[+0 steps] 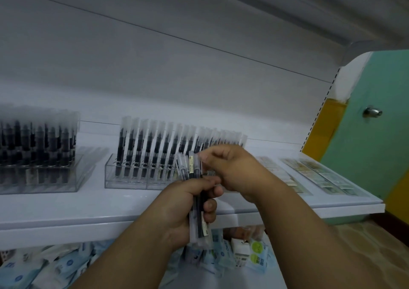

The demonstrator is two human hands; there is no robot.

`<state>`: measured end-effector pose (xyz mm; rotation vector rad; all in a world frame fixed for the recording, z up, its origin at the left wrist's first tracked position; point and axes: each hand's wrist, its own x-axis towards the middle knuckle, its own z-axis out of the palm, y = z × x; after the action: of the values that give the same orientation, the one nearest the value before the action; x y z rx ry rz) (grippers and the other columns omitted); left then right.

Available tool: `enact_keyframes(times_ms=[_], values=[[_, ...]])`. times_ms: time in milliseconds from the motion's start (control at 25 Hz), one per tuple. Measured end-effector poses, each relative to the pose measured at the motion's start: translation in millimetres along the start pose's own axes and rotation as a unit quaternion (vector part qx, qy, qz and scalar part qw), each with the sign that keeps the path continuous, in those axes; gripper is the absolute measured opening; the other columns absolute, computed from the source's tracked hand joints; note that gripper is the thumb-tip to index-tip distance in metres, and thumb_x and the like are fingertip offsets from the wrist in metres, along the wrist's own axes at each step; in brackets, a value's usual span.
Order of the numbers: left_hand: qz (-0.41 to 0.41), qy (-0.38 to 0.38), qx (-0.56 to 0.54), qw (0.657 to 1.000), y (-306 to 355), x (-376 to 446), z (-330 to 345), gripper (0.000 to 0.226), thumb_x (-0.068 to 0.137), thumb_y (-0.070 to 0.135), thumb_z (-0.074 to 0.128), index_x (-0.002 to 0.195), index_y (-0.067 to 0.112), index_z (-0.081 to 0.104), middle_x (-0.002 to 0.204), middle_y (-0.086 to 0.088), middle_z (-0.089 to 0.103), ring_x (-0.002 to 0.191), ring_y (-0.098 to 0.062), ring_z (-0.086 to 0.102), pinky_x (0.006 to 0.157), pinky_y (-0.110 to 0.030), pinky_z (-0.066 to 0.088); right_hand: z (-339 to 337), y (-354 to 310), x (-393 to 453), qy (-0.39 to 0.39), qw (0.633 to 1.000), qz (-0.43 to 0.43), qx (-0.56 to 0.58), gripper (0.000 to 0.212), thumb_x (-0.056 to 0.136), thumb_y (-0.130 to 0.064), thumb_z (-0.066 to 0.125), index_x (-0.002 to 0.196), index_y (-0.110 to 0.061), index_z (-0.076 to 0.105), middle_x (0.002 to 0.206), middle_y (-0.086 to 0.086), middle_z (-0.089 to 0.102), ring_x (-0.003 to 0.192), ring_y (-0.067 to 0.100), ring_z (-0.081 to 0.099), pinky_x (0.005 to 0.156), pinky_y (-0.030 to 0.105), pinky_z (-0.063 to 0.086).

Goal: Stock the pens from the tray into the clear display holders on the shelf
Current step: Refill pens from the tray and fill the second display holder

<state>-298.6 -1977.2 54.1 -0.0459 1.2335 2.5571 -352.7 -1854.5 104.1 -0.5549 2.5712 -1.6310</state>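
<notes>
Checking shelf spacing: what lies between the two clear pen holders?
In the head view, only bare white shelf lies between the left holder and the middle holder; nothing stands in that gap.

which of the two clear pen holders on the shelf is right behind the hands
The middle holder, partly hidden by the hands; the other holder sits apart at the far left edge.
</notes>
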Motion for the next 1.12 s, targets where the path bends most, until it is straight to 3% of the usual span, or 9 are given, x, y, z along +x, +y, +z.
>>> enact_keyframes(times_ms=[160,320,680,720,800,880,960,1040,1120], values=[[0.021,0.023,-0.006,0.999,16,-22,-16,0.025,0.079,0.015,0.064,0.099,0.001,0.07,0.075,-0.013,0.068,0.051,-0.019,0.058,0.045,-0.025,0.044,24,-5,11,-0.034,0.993,0.003,0.113,0.004,0.09,-0.013,0.068,0.089,-0.015,0.072,0.066,0.004,0.063,0.05,0.017,0.041,0.046,0.023,0.03],[0.062,0.111,-0.036,0.991,34,-45,-36,0.023,0.098,0.015,0.051,0.108,-0.001,0.064,0.089,-0.02,0.075,0.067,-0.027,0.072,0.059,-0.032,0.052,55,-29,24,0.106,0.986,-0.071,0.109,0.005,0.089,-0.014,0.069,0.085,-0.017,0.07,0.076,0.008,0.073,0.062,0.015,0.06,0.057,0.026,0.047],[0.173,0.225,0.012,0.959,46,-86,-75,0.014,0.099,0.01,0.051,0.105,0.003,0.062,0.081,-0.016,0.075,0.058,-0.024,0.066,0.047,-0.028,0.047,103,-49,18,0.241,0.95,-0.196,0.019,0.007,0.096,-0.03,0.058,0.101,-0.027,0.062,0.095,-0.008,0.064,0.058,0.001,0.055,0.058,0.025,0.043],[0.186,0.233,0.015,0.954,45,-87,-76,0.013,0.098,0.009,0.052,0.103,0.003,0.062,0.075,-0.014,0.074,0.053,-0.022,0.062,0.047,-0.028,0.046,104,-47,16,0.25,0.936,-0.238,-0.071,0.012,0.096,-0.031,0.057,0.106,-0.027,0.063,0.11,-0.006,0.061,0.06,0.003,0.054,0.06,0.026,0.043],[0.213,0.253,0.023,0.944,45,-88,-77,0.012,0.097,0.007,0.054,0.101,0.001,0.063,0.067,-0.013,0.069,0.047,-0.018,0.054,0.046,-0.028,0.044,109,-37,10,0.261,0.843,-0.375,-0.284,0.02,0.094,-0.022,0.059,0.112,-0.017,0.067,0.128,0.006,0.052,0.062,0.012,0.053,0.056,0.028,0.044],[0.236,0.265,0.022,0.935,46,-88,-78,0.014,0.095,0.005,0.054,0.102,-0.002,0.064,0.065,-0.014,0.066,0.045,-0.018,0.049,0.045,-0.028,0.043,113,-21,4,0.215,0.763,-0.49,-0.364,0.022,0.09,-0.01,0.059,0.108,-0.005,0.07,0.116,0.014,0.06,0.068,0.021,0.056,0.054,0.031,0.047],[0.246,0.261,-0.002,0.934,47,-88,-80,0.017,0.095,0.004,0.053,0.104,-0.004,0.064,0.064,-0.015,0.064,0.045,-0.018,0.044,0.044,-0.028,0.041,113,-11,1,0.146,0.744,-0.534,-0.374,0.023,0.088,-0.006,0.059,0.108,-0.002,0.07,0.103,0.012,0.063,0.082,0.025,0.059,0.062,0.038,0.051],[0.241,0.235,-0.031,0.941,44,-90,-80,0.019,0.095,0.008,0.054,0.105,-0.004,0.065,0.065,-0.014,0.063,0.044,-0.017,0.041,0.044,-0.027,0.038,108,-12,1,0.124,0.736,-0.545,-0.381,0.019,0.089,-0.008,0.063,0.107,-0.003,0.07,0.101,0.009,0.064,0.087,0.023,0.059,0.068,0.036,0.052],[0.236,0.212,-0.057,0.947,41,-91,-80,0.023,0.096,0.014,0.054,0.106,-0.001,0.067,0.065,-0.012,0.062,0.044,-0.016,0.039,0.043,-0.027,0.036,104,-23,2,0.173,0.799,-0.48,-0.318,0.016,0.092,-0.013,0.064,0.106,-0.009,0.071,0.098,0.002,0.06,0.083,0.009,0.054,0.071,0.022,0.05]])
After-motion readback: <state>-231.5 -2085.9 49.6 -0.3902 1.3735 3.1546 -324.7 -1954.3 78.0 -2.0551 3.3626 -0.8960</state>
